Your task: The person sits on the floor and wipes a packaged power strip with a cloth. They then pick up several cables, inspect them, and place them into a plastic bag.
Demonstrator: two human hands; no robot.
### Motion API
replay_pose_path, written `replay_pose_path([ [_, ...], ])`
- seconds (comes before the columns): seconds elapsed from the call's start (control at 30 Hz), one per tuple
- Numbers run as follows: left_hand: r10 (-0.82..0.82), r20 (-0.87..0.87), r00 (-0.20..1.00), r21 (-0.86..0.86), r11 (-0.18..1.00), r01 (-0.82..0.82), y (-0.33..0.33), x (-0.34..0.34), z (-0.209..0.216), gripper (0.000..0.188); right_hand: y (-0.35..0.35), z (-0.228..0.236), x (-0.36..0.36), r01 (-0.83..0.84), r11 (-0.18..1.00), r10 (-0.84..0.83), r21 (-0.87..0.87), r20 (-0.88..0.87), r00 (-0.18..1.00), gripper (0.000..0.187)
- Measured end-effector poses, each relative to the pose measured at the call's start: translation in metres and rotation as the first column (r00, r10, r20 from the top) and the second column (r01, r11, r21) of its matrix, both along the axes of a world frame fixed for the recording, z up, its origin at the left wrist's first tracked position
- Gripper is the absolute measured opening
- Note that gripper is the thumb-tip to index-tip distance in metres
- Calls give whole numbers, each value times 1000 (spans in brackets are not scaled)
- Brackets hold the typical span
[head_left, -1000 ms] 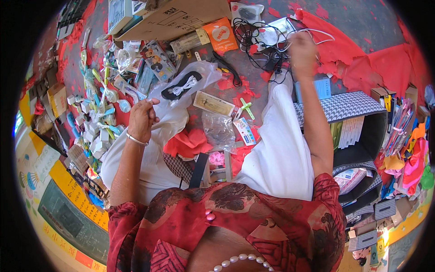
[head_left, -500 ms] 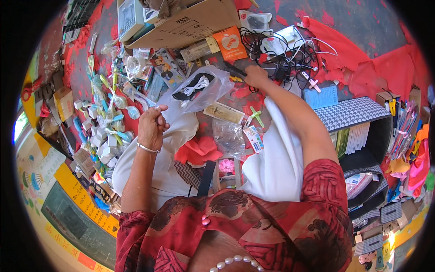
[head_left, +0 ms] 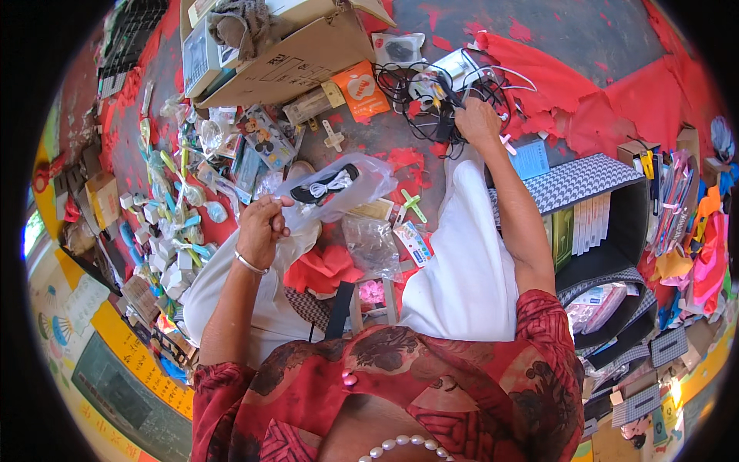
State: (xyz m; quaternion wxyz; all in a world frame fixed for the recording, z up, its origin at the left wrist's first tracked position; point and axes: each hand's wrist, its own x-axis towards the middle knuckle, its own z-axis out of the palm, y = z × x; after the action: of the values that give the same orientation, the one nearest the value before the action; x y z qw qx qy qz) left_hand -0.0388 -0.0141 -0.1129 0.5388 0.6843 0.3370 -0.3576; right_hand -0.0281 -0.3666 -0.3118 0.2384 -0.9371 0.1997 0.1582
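My left hand (head_left: 262, 229) is closed, thumb and forefinger pinched at the near-left edge of a clear plastic bag (head_left: 375, 182). Inside this bag lie a black oblong item (head_left: 348, 174) and a coiled white cable (head_left: 327, 183). Farther off to the right, my right hand (head_left: 479, 123) reaches into a tangle of black cables (head_left: 396, 86). Its fingers are closed around a dark cable bundle with small coloured ends beside it; the fingertips are partly hidden. A white device (head_left: 459, 68) lies just beyond among the cables.
A cardboard box (head_left: 296, 65) stands at the back, with an orange packet (head_left: 360, 91) before it. Wrapped toothbrushes and small white boxes (head_left: 165, 250) crowd the left. On the right are a blue box (head_left: 530, 159) and a checked organiser (head_left: 573, 183). Torn red covering (head_left: 539, 73) lies beyond.
My right hand has moved right, from beside the orange packet into the cable tangle, carrying a dark item. My left hand stays at the bag. The whole view has shifted slightly.
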Motion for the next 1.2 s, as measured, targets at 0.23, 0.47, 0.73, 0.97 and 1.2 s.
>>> replay_pose_path([
  [0.23,-61,32,998,-271,960,67,-13,0,-1,27,-38,11,7,-16,996,-5,84,242,970,27],
  [0.47,122,-56,991,-326,936,-134,-19,0,-11,38,-15,89,-1,98,216,-101,972,-77,992,15],
  [0.73,219,-71,973,-347,909,-230,-17,-5,-26,21,109,71,-2,-211,-13,631,977,172,757,20],
  [0.97,145,-134,980,-357,916,-184,-11,-4,-21,27,156,18,-2,-785,51,493,618,668,558,20],
  [1.2,-126,-53,991,-104,987,120,-18,-6,-13,37,145,14,-4,-783,247,908,570,146,393,19],
])
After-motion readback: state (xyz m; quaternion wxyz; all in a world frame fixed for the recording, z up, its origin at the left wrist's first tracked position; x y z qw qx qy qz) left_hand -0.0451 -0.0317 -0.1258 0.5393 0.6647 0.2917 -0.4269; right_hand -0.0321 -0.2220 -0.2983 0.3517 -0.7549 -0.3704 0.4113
